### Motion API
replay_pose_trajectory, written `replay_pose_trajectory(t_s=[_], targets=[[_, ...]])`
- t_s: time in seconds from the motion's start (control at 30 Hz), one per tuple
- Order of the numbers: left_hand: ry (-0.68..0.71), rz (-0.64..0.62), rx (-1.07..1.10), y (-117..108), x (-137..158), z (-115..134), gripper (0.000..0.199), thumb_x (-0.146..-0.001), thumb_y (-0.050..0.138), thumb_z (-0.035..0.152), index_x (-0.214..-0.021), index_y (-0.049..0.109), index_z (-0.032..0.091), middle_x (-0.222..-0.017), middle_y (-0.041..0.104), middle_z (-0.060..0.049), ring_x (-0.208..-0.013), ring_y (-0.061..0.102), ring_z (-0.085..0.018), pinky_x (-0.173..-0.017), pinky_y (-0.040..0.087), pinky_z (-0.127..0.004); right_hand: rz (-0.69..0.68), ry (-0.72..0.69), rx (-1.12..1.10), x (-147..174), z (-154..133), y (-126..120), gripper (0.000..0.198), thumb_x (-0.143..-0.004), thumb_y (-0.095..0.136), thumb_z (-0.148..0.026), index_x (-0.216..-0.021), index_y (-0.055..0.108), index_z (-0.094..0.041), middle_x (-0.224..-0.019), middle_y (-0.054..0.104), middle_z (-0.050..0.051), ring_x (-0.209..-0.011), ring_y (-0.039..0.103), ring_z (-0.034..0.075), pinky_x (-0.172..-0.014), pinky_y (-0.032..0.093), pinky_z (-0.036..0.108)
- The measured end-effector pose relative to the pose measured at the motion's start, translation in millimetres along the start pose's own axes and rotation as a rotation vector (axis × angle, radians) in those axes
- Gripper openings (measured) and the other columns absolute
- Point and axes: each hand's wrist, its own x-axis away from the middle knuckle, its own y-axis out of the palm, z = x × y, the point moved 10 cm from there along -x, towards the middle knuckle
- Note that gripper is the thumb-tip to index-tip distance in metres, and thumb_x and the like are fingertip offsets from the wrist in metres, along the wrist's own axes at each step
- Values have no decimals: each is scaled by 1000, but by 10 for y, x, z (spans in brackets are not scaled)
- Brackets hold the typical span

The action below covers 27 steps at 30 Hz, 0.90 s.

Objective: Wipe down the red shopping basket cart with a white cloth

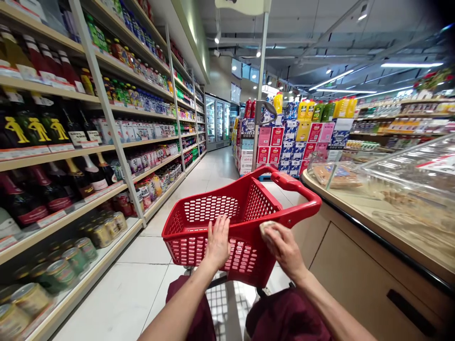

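- Dark glass bottles [28, 128] line the long shelves [67, 92] to the far left of both hands, beneath a higher row of red and yellow ones.
- Gold-and-green cans [60, 274] stand on the bottom shelf, left of the left hand and well apart from it.
- Pale floor tiles [138, 279] stretch between the shelving and the left forearm.
- The left hand [218, 241] is spread flat, fingers straight, along the near side of a red shopping cart [245, 229], its fingertips rising past the rim; whether the whole palm touches cannot be told.
- The cart, its perforated plastic basket tilted across the view, stands directly in front of the person, spanning the space before both hands.
- Glass-door coolers [217, 121] stand far beyond the left hand, at the end of the aisle.
- The right hand [283, 244] pinches a pale cloth [267, 226] between curled fingers, against the cart's side just below the red handle [308, 196].
- Burgundy trousers [291, 312] cover the person's knees, below the hands.
- Stacked cartons [275, 142], topped with yellow and green bottles [306, 110], rise beyond the right hand.
- A wood-fronted counter [355, 246] runs to the right of the right hand, bearing clear plastic packages [337, 176].
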Motion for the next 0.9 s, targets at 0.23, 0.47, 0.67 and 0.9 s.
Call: replay_pose_trajectory(t_s=[0.23, 0.47, 0.67, 0.9], targets=[[-110, 48, -184, -112, 373, -435, 73, -64, 39, 2, -135, 22, 9, -143, 26, -13, -134, 11, -24, -107, 14, -48, -37, -51, 174, -241, -507, 529, 39, -80, 37, -9, -112, 55, -22, -114, 54, 9, -111, 44, 23, -96, 33, 46], [-55, 84, -206, -145, 473, -589, 71, -66, 41, 4, -135, 23, 10, -142, 29, -12, -133, 13, -22, -107, 20, -45, -171, -164, 225, -266, -585, 654, 27, -80, 44, -16, -102, 60, -20, -107, 59, 7, -99, 49, 20, -91, 33, 37], [-63, 101, -141, -146, 525, -630, 73, -68, 43, 6, -136, 17, 8, -142, 26, -14, -134, 9, -25, -106, 19, -49, -198, -29, 364, -298, -500, 780, 35, -80, 40, -13, -110, 57, -17, -112, 57, 10, -106, 46, 23, -96, 26, 42], [-158, 169, -146, -239, 682, -899, 77, -67, 41, 3, -138, 12, 11, -143, 23, -14, -133, 13, -25, -105, 23, -47, -221, -47, 373, -209, -540, 895, 35, -82, 42, -20, -115, 53, -19, -116, 56, 10, -108, 46, 22, -101, 17, 46]])
